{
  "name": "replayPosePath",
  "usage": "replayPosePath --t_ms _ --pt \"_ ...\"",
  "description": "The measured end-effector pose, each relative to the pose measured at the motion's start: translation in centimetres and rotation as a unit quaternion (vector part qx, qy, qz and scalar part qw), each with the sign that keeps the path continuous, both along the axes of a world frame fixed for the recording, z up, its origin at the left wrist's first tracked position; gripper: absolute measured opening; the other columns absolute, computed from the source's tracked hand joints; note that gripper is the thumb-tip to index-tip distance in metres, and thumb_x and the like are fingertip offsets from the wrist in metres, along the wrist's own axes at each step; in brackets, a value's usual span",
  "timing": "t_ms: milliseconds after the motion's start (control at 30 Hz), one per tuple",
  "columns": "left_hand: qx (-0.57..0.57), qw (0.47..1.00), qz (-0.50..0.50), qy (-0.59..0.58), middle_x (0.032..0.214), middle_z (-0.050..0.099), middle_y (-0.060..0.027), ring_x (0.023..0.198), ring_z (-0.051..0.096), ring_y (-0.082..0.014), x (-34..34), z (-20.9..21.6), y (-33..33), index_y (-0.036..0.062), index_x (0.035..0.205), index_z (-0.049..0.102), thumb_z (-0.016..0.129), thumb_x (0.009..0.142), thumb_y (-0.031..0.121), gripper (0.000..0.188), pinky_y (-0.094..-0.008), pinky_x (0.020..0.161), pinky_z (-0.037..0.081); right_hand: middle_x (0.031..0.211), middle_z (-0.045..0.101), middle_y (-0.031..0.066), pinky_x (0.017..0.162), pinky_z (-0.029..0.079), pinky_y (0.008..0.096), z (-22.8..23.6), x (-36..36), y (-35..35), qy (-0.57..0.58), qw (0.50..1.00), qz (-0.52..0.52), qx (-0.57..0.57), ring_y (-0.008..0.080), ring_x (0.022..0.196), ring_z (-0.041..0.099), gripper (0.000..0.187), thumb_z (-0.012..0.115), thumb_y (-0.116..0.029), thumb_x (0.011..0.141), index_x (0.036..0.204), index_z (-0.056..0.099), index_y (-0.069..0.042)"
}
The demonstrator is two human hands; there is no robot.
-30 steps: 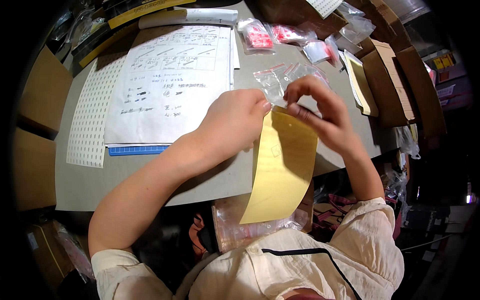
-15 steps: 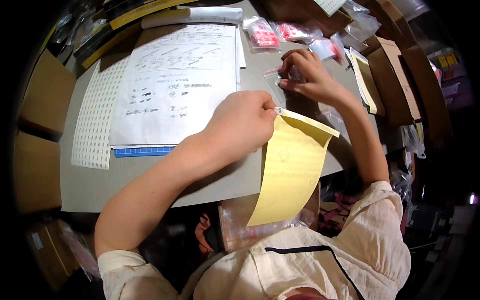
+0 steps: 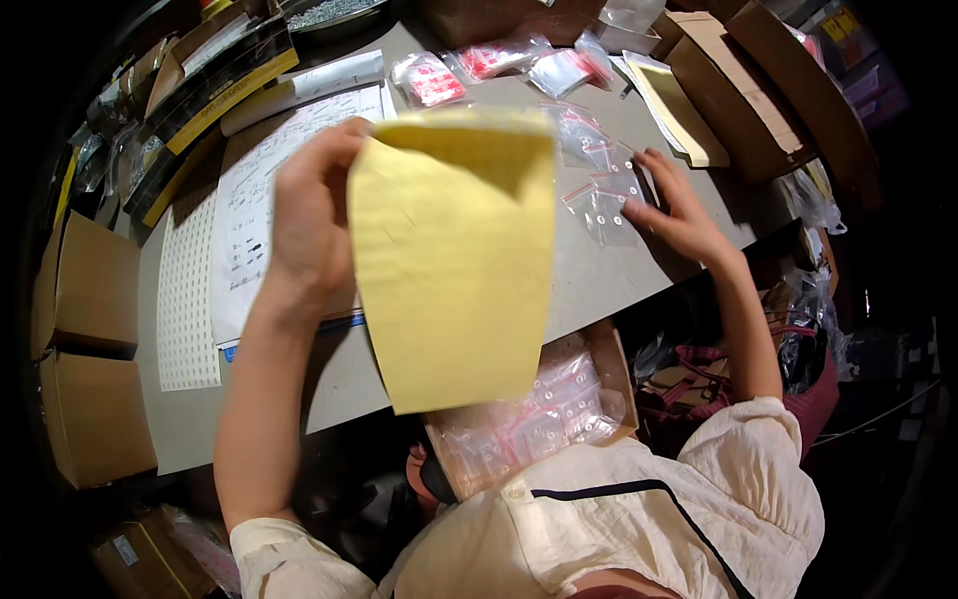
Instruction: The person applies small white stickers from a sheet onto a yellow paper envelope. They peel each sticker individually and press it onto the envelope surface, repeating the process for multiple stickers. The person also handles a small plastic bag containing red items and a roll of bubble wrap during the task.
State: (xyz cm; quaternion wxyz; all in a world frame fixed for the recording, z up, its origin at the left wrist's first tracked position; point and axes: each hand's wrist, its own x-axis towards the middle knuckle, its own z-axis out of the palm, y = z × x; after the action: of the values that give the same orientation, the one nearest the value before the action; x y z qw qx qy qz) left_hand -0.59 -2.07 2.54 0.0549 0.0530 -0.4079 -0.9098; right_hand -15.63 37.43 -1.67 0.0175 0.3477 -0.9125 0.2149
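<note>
Head view: clear bags (image 3: 605,207) lie inside the table's (image 3: 595,286) near edge, just left of the nearer right hand's (image 3: 679,212) spread fingers, contact unclear; left hand's (image 3: 315,210) fingers pinch an upright yellow sheet (image 3: 454,265).

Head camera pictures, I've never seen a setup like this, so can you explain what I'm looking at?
There's no machine here, just a person working with two bare hands. All the pictures come from a wide camera worn on their head, looking down, so straight edges bend. The left hand holds a yellow sheet near its upper left corner. The right hand is open at some small clear bags; whether it touches them is hard to tell. Also on the gray table are papers with writing and red-and-clear packets. Nearer the person, an open box holds more clear bags.
</note>
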Motion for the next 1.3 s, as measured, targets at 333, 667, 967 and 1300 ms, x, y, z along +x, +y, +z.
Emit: replayPosePath --t_ms 333,667,967,1300 --pt "0.009 0.981 0.170 0.095 0.098 0.072 -0.0080 0.092 0.067 -0.0170 -0.6 -0.6 -8.3 -0.0017 0.097 0.066 0.055 0.094 0.007 0.014 -0.0306 0.092 0.052 0.161 0.027 0.0364 0.124 0.015 0.0570 -0.5 10.5 -3.6 0.097 0.985 0.003 0.145 0.0529 0.151 0.023 0.080 0.044 -0.055 0.106 0.157 0.031 0.005" --pt "0.003 0.974 0.214 0.070 0.099 0.071 -0.0094 0.093 0.068 -0.0192 -0.4 0.0 -7.4 -0.0029 0.103 0.065 0.053 0.094 0.007 0.018 -0.0329 0.093 0.053 0.161 0.039 0.0229 0.124 0.017 0.0567 1.4 4.1 -7.0 0.096 0.986 0.128 -0.036 0.0398 0.152 0.032 0.060 0.061 -0.040 0.101 0.151 0.050 -0.010" --pt "-0.008 0.959 0.274 0.073 0.099 0.073 -0.0099 0.094 0.068 -0.0210 -0.3 0.3 -9.3 -0.0010 0.096 0.066 0.053 0.094 0.010 0.018 -0.0345 0.094 0.053 0.173 0.007 0.0200 0.127 0.004 0.0563 0.4 1.8 -7.6 0.060 0.964 0.119 0.231 0.0433 0.159 0.005 0.084 0.037 -0.075 0.099 0.167 0.019 -0.029" --pt "0.005 0.951 0.302 0.058 0.107 0.073 -0.0151 0.100 0.070 -0.0250 -0.9 0.3 -9.7 -0.0063 0.102 0.067 0.052 0.096 0.009 0.022 -0.0391 0.096 0.056 0.150 0.054 0.0091 0.122 0.029 0.0355 -0.8 -4.8 -6.5 -0.204 0.942 0.105 -0.245 0.0206 0.144 0.044 0.053 0.040 -0.042 0.112 0.147 0.054 -0.005"
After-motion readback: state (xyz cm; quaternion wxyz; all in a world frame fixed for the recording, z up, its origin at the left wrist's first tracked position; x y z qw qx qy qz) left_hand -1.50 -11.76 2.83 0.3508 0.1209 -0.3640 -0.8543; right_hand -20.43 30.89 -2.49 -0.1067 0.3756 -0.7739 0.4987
